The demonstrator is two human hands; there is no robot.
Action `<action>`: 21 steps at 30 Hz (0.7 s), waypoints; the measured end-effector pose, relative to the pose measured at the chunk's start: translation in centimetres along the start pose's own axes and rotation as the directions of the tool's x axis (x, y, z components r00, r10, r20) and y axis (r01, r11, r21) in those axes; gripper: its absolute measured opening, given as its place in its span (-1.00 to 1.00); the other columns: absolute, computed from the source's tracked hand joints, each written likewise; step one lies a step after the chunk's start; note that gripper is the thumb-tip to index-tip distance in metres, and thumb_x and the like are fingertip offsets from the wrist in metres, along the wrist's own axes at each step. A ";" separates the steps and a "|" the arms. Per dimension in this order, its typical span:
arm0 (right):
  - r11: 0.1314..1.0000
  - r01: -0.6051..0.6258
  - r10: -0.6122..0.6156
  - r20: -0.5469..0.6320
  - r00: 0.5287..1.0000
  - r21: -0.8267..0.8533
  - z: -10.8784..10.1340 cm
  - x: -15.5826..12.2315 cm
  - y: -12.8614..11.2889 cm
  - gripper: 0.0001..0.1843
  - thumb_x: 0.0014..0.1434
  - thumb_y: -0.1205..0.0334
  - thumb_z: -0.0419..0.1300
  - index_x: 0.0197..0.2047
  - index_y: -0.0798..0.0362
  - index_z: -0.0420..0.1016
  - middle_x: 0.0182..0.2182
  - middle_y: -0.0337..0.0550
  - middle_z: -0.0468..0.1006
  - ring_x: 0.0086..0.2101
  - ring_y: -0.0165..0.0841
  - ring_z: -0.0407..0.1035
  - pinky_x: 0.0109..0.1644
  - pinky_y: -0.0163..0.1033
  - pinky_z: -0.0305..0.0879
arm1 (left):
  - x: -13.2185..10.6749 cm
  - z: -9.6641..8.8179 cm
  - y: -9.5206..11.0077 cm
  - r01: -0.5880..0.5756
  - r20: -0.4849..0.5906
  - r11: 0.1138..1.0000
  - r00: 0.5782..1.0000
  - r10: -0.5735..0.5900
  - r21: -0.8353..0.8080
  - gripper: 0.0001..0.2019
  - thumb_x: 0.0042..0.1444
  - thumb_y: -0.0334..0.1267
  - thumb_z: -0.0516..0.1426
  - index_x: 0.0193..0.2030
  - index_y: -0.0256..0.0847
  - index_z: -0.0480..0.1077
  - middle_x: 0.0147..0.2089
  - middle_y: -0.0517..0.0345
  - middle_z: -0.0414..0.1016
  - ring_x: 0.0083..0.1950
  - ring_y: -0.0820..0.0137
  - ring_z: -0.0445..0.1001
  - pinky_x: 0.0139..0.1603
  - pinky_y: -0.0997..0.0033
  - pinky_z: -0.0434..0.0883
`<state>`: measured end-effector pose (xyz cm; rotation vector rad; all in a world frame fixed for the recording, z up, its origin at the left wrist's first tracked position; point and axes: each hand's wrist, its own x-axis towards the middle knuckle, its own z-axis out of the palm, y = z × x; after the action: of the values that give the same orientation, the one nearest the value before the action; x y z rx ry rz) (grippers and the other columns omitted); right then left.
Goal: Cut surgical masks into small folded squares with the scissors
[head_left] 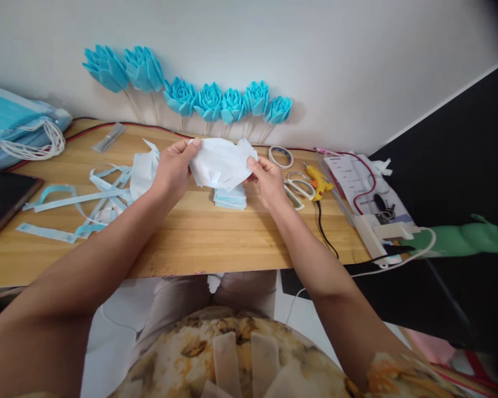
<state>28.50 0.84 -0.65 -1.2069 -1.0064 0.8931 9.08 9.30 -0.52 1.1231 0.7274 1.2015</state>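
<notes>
Both my hands hold one white sheet of mask fabric (221, 162) above the wooden table (199, 243). My left hand (173, 167) pinches its upper left edge, thumb on top. My right hand (266, 178) pinches its right edge. Just under the sheet lies a small stack of cut blue-white fabric pieces (230, 197). To the left of my left hand rests another white piece (143, 171), next to a scatter of blue trimmed strips (83, 202).
Several blue fabric roses on sticks (209, 102) lean on the wall. A pile of blue face masks (14, 130) and a dark tablet (2, 199) sit at left. Tape roll (281, 157), scissors (299, 188), yellow glue gun (318, 181) and power strip (373, 229) sit at right.
</notes>
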 end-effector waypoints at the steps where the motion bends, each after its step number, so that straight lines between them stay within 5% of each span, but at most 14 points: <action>1: 1.000 -0.001 0.001 0.002 1.000 0.007 0.0 0.0 0.0 -0.45 -0.06 -0.34 0.43 -0.47 0.00 0.46 -0.50 -0.30 0.45 -0.46 -0.46 0.31 -0.38 -0.29 0.36 | 0.1 0.0 0.0 0.020 -0.019 1.000 1.000 -0.020 -0.022 -0.64 0.12 0.05 0.36 -0.39 -0.20 0.45 -0.48 0.22 0.48 -0.46 0.48 0.43 -0.45 0.50 0.36; 4: 0.999 -0.025 0.024 0.034 0.999 0.042 -0.2 0.2 0.1 -0.46 -0.04 -0.33 0.42 -0.41 0.00 0.50 -0.45 -0.27 0.51 -0.41 -0.42 0.38 -0.32 -0.28 0.40 | 0.0 0.1 0.3 0.067 -0.026 0.997 0.997 -0.068 -0.048 -0.69 0.10 -0.01 0.38 -0.38 -0.20 0.48 -0.48 0.24 0.50 -0.49 0.51 0.39 -0.46 0.50 0.38; 10: 0.996 -0.016 0.018 -0.025 1.000 0.090 -0.7 0.6 0.1 -0.47 0.02 -0.33 0.39 -0.23 -0.03 0.59 -0.35 -0.23 0.61 -0.23 -0.31 0.52 -0.18 -0.23 0.46 | -1.2 0.9 0.7 0.078 0.143 0.996 0.986 -0.083 0.040 -0.64 0.06 0.07 0.37 -0.33 -0.19 0.51 -0.46 0.18 0.53 -0.43 0.40 0.50 -0.46 0.47 0.41; 16: 0.997 -0.035 0.035 0.002 0.999 0.075 -0.3 0.2 -0.3 -0.51 -0.05 -0.27 0.45 -0.35 -0.01 0.56 -0.45 -0.29 0.54 -0.38 -0.40 0.42 -0.27 -0.28 0.39 | -1.3 0.8 0.8 0.126 0.156 0.985 0.977 -0.144 0.117 -0.47 0.10 0.30 0.25 -0.42 -0.23 0.48 -0.49 0.09 0.50 -0.41 0.31 0.53 -0.48 0.43 0.38; 21: 1.000 0.019 -0.019 0.020 1.000 0.007 0.0 -0.3 -0.6 -0.54 0.00 -0.26 0.42 -0.36 -0.02 0.55 -0.46 -0.31 0.50 -0.40 -0.43 0.36 -0.29 -0.29 0.35 | -1.6 0.7 1.5 0.119 0.263 0.972 0.949 -0.172 0.205 -0.56 -0.08 0.15 0.41 -0.37 -0.23 0.56 -0.39 0.09 0.59 -0.38 0.34 0.51 -0.43 0.43 0.38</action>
<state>28.43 0.50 -0.09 -1.1834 -1.0286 0.8945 8.81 7.48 0.97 1.3380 0.7019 0.8398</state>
